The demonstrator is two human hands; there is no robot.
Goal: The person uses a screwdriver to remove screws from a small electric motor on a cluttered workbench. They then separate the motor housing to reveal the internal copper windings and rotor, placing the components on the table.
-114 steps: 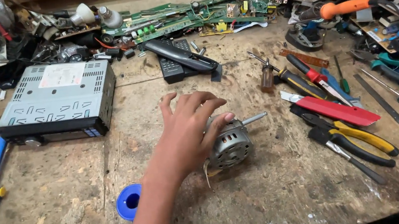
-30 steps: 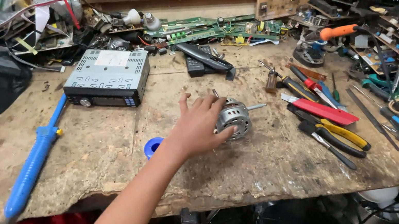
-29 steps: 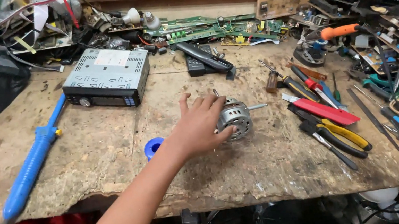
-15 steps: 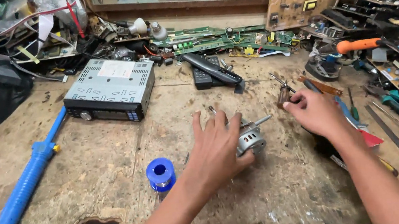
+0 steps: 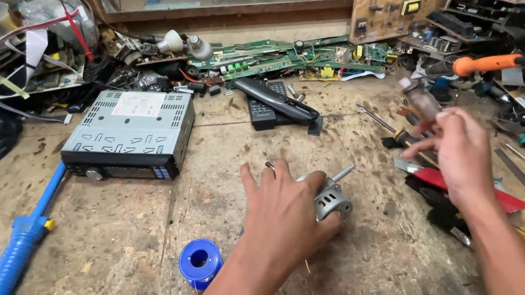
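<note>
My left hand (image 5: 283, 211) lies over a small grey electric motor (image 5: 332, 200) on the worn wooden bench (image 5: 120, 256); the motor's shaft sticks out to the right. My right hand (image 5: 460, 152) is raised above the tools at the right and pinches a small brownish bottle-like object (image 5: 420, 99), blurred by motion. A blue solder spool (image 5: 200, 262) stands just left of my left wrist.
A grey car stereo unit (image 5: 129, 135) sits at the back left. A blue desoldering pump (image 5: 11, 261) lies at the left edge. Black remotes (image 5: 273, 101), circuit boards (image 5: 277, 60), a screwdriver (image 5: 388, 128), a red-handled tool (image 5: 509, 200) and pliers crowd the back and right.
My right hand came into view at the right, then rose holding the small brownish object. My left hand stays on the motor. The camera moved closer.
</note>
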